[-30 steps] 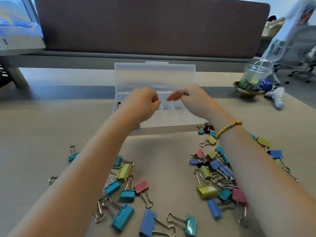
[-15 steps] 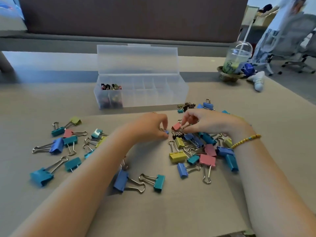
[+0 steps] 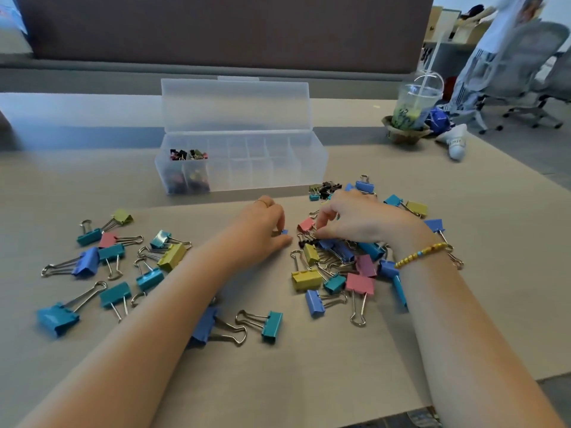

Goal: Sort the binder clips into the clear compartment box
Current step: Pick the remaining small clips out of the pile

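Clear plastic compartment box (image 3: 265, 168) with its hinged lid (image 3: 234, 103) standing open, set at the far middle of the tan tabletop (image 3: 309, 381). Its two leftmost front compartments hold small binder clips: dark ones (image 3: 178, 154) in the end cell, dark and yellowish ones (image 3: 197, 155) in the next. The other cells look bare through the frosted walls.

Left hand (image 3: 262, 230) low over the table in front of the box, fingers curled; thumb and forefinger pinch a tiny blue binder clip (image 3: 284, 232). A thin ring shows on one finger.

Right hand (image 3: 358, 220) just beside it, fingers curled down into the right-hand heap, fingertips (image 3: 319, 233) at the wire handles beside a small pink binder clip (image 3: 306, 224); cannot tell whether they actually grip a clip or only touch it. A yellow beaded bracelet (image 3: 421, 254) sits on that wrist.

Right heap: a cluster of tiny black clips (image 3: 329, 187) near the box's front right corner, a large yellow binder clip (image 3: 306, 279), a large pink binder clip (image 3: 360, 284) and several blue and teal ones, overlapping.

Left scatter, more spread out: a large blue binder clip (image 3: 57, 318) nearest the table edge, a teal binder clip (image 3: 115, 294) beside it, and pink, yellow and blue clips beyond. Between the forearms lies a teal binder clip with silver handles (image 3: 272, 326).

Far right: a clear plastic drink cup with a straw (image 3: 417, 103) standing in a woven coaster. Office chairs and a person in pale clothing, blurred, stand past the table.
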`<state>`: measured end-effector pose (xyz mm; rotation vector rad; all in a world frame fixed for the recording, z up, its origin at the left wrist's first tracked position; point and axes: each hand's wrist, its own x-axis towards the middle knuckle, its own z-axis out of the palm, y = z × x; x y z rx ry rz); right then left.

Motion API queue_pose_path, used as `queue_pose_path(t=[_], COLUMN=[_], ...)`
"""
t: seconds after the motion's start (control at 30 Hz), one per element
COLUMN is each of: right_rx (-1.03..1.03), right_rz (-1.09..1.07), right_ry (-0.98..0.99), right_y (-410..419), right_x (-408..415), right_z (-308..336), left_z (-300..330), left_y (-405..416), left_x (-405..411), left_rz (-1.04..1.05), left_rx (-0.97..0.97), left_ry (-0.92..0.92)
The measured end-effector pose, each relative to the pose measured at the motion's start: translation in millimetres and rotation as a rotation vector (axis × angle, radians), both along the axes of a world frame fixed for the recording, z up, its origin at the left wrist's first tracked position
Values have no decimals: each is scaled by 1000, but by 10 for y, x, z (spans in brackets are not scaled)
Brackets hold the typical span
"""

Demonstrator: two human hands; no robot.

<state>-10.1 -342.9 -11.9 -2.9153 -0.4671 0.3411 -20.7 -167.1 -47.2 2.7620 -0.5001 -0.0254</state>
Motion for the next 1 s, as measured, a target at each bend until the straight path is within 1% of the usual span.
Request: queue_pose_path(t=[0.03,0.1,0.17,0.27,0.37,0.43,0.53,0.6,0.7,0.83,0.93,1.0], right_rx=[-14,-11,62,161,176,205,131,87,60,-8,12,-17], right_rz=[7,5,19,65,55,35,56,79,55,24,20,26], right_ry=[-3,8,25,69,64,56,55,50,7,-118,-70,-52], right_y=[34,91,141,234,227,163,120,139,202,265,232,232], right_x=[-6,-10,9,6,4,23,15,-2,-6,25,19,3], right_z=[-4,-24,-59,-75,-65,-68,-68,-74,-90,-127,-111,-100], left_z=[7,30,51,66,143,185,205,190,170,124,88,75], left_y=[5,30,71,143,221,257,240,211,186,164,166,158], left_x=[2,2,0,25,47,24,-51,-66,-59,-24,13,22], left_rz=[11,45,83,113,90,6,-156,-193,-171,-83,-26,-6], left_rx=[-11,-108,-210,-250,-199,-152,-35,49,50,53,92,110], left_ry=[-16,-20,-6,-23,-3,45,119,162,130,96,88,87])
